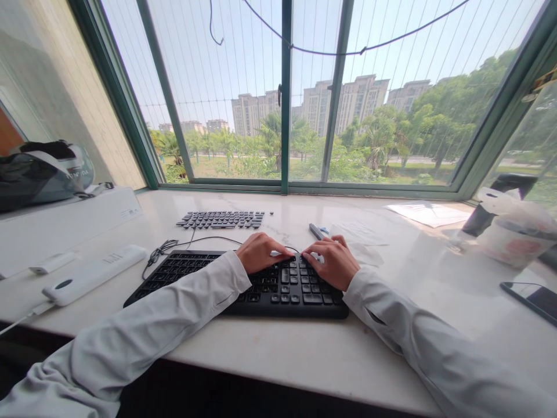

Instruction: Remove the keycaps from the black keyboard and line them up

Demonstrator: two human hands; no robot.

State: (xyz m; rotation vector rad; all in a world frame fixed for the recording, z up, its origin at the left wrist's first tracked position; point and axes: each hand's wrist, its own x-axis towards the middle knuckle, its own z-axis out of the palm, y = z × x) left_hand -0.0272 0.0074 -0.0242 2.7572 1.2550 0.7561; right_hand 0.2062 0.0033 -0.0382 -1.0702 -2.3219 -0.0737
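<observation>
A black keyboard (287, 310) lies flat on the pale worktop. Keycaps sit on its number pad and arrow section, while the sockets further left look bare. Above the number pad, at the keyboard's far edge, my left hand (260, 253) pinches thumb and forefinger together. My right hand (334, 265) is closed in a similar pinch just beside it, its fingertips almost meeting the left ones. Whatever is between the fingertips is too small to make out. Behind the keyboard, loose black keycaps (220, 219) are laid out in rows, with a single keycap (271, 213) off to their right.
A coiled cable (162, 252) runs behind the keyboard. Past my right hand lie a dark grey tool (315, 231) and thin clear plastic (359, 232). A white power bank (96, 273) is at left; a phone (533, 299) and plastic-wrapped tub (517, 238) are at right.
</observation>
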